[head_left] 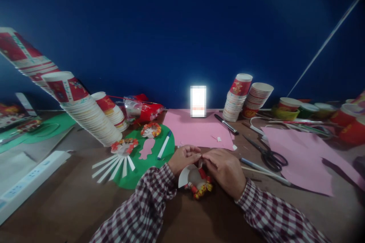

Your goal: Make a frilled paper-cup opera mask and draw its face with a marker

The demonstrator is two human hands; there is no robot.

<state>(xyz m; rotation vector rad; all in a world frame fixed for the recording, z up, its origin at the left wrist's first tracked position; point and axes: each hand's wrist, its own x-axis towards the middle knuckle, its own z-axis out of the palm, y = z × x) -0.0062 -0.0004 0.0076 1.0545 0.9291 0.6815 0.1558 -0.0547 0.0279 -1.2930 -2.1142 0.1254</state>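
A partly cut paper cup (195, 176) is held low over the table, with a white uncut flap on its left and curled red and yellow strips along its near edge. My left hand (184, 158) is closed on its far side, thumb and fingertips pinching. Opposite it, my right hand (224, 167) pinches a strip of the same cup; the fingertips of both hands nearly meet. Left of my hands, a cut cup with straight white strips (115, 163), a curled cup piece (151, 130) and a pink paper cutout (147, 148) lie on or over green paper (134, 179).
Tall paper cup stacks (88, 117) lean at the left, near a white power strip (31, 182). More stacked cups (237, 97) stand at the back right. Black scissors (270, 157), pink sheets (299, 159), a black marker (226, 124) and a blue-capped pen (164, 146) lie around.
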